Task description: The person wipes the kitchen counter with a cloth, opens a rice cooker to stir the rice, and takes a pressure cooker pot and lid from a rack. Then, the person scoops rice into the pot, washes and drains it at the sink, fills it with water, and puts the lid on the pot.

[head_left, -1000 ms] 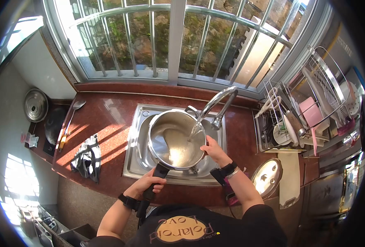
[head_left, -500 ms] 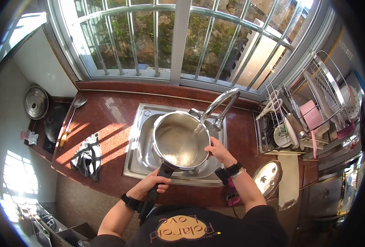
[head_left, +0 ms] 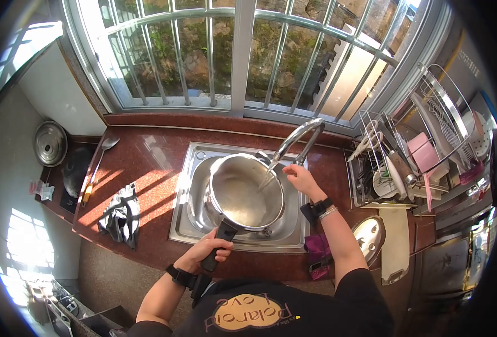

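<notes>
while the left fingers (head_left: 222, 252) grasp the handle (head_left: 226, 230), the pot (head_left: 244, 196) lies beyond them, over the sink (head_left: 179, 227). the right fingers (head_left: 292, 171) curl just beside the tap (head_left: 294, 133); i cannot tell if they grip it.

At the centre of the frame, the pot (head_left: 246, 192) is shiny, smooth metal, its handle (head_left: 209, 262) matt black and plastic-looking. The sink (head_left: 179, 216) beneath it is thin bright metal, and the faucet (head_left: 294, 133) has a mirror-like, chromed look. The counter (head_left: 153, 145) is glossy, reddish-brown and speckled like polished stone. At left lie a crumpled, soft cloth (head_left: 120, 216) and a spatula (head_left: 98, 163) with a metal head. The lid (head_left: 51, 144) at far left is polished metal. At right, the rack (head_left: 453, 121) is shiny wire, holding a smooth pink pan (head_left: 422, 153). The shirt (head_left: 338, 314) at the bottom is matt black fabric.
</notes>
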`<action>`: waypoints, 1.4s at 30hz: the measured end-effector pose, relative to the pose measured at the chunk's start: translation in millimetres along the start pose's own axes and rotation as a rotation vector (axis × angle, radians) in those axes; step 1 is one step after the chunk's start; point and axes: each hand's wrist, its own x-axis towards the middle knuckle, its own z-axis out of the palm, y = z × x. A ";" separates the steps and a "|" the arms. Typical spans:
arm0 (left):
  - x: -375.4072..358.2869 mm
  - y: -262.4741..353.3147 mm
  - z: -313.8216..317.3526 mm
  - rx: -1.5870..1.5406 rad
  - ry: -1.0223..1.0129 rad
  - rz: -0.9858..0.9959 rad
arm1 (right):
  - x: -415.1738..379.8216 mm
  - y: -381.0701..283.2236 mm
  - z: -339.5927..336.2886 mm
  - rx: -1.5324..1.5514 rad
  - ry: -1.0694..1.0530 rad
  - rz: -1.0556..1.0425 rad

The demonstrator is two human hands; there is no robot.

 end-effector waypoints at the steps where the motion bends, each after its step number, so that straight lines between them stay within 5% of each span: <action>1: 0.4 -0.1 -0.8 0.002 0.001 0.000 | 3.0 2.2 0.3 0.002 0.001 -0.001; 7: -0.1 -3.1 2.5 0.045 0.030 -0.007 | 14.0 6.4 4.6 0.190 0.108 -0.032; 10: 0.0 -2.4 2.6 0.102 0.055 -0.026 | -6.5 -13.0 17.4 -0.210 0.147 -0.233; 13: 2.1 -2.8 -0.7 0.133 0.039 -0.049 | -23.3 -42.2 35.0 -0.435 -0.151 -0.346; 15: 3.3 -2.7 -0.6 0.226 0.065 -0.074 | -26.6 -59.5 45.7 -0.896 -0.534 -0.324; 20: 4.1 -7.4 0.9 0.317 0.139 -0.118 | 1.5 -67.0 85.6 -0.917 -0.610 -0.410; 22: 3.2 -8.4 0.8 0.319 0.115 -0.131 | 26.7 -30.9 116.6 -0.740 -0.467 -0.588; 24: 2.4 -8.6 2.6 0.312 0.089 -0.142 | 36.4 -19.7 123.0 -0.774 -0.449 -0.539; 26: 1.9 -9.2 2.1 0.297 0.091 -0.142 | 38.2 -6.8 135.6 -1.656 -0.980 -0.994; 27: 1.8 -9.8 1.7 0.288 0.090 -0.150 | 55.1 85.9 193.9 -1.993 -0.967 -1.565; 29: 2.7 -10.5 0.2 0.296 0.083 -0.154 | 12.3 46.0 158.6 -0.706 -0.859 -0.613; 31: 5.1 -10.8 0.6 0.305 0.074 -0.159 | -7.2 -9.6 166.9 -0.766 -1.294 -0.493; 34: 5.1 -9.2 2.1 0.312 0.055 -0.159 | -18.1 -89.6 145.0 -0.656 -1.249 -0.398; 36: 3.9 -12.5 2.5 0.322 0.062 -0.162 | -1.1 -62.7 155.7 -0.631 -1.162 -0.483; 39: 3.1 -13.9 -1.6 0.304 0.047 -0.154 | 19.2 -13.3 158.9 -0.676 -0.579 -0.385; 41: 2.4 -13.8 -3.3 0.284 0.041 -0.149 | 41.7 46.4 209.1 -1.054 -1.122 -0.698; 42: 2.4 -13.4 -3.7 0.260 0.036 -0.146 | 32.4 24.2 199.5 -1.057 -1.122 -0.699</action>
